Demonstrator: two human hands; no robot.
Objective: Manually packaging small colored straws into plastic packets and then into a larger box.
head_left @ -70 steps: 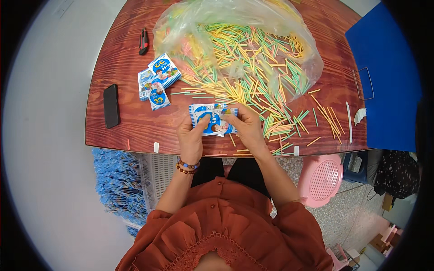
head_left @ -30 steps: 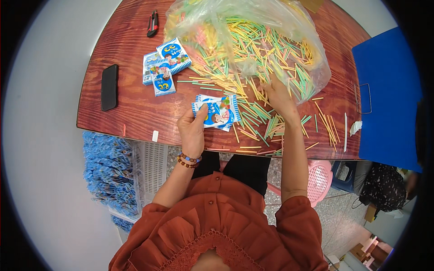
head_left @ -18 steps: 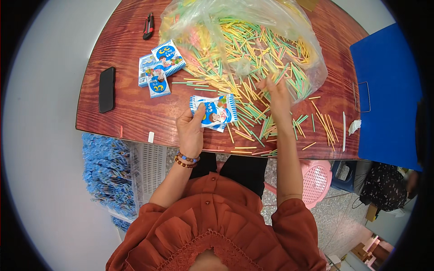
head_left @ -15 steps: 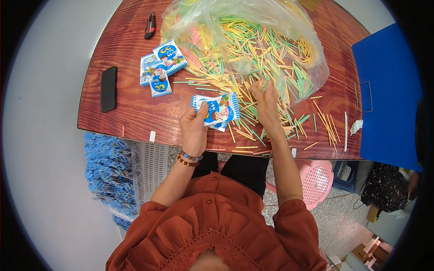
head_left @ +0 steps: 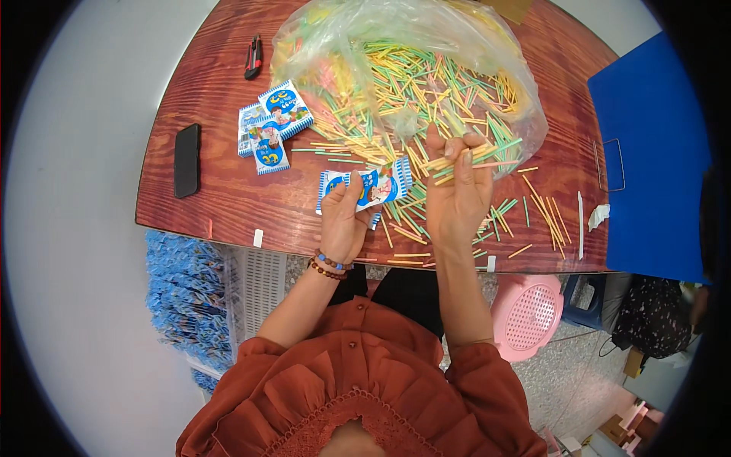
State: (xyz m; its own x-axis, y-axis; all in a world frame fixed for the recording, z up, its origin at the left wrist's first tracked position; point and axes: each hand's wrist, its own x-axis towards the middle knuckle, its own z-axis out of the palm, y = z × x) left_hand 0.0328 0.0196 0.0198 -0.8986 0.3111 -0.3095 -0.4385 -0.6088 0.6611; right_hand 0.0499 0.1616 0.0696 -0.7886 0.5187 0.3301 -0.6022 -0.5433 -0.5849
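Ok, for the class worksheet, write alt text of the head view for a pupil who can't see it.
A person's left hand holds blue-and-white packets while the right hand holds thin pastel sticks above a wooden table. More sticks lie in a clear plastic bag and in front of it.

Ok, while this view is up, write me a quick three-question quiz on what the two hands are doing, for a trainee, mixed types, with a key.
1. Multiple choice. What does the right hand hold?
a) a black phone
b) several thin coloured sticks
c) a red-and-black cutter

2. True or false. Beaded bracelets circle the left wrist.

3. Fill in the blank. The left hand grips small blue-and-white ____.

Key: 1. b; 2. true; 3. packets
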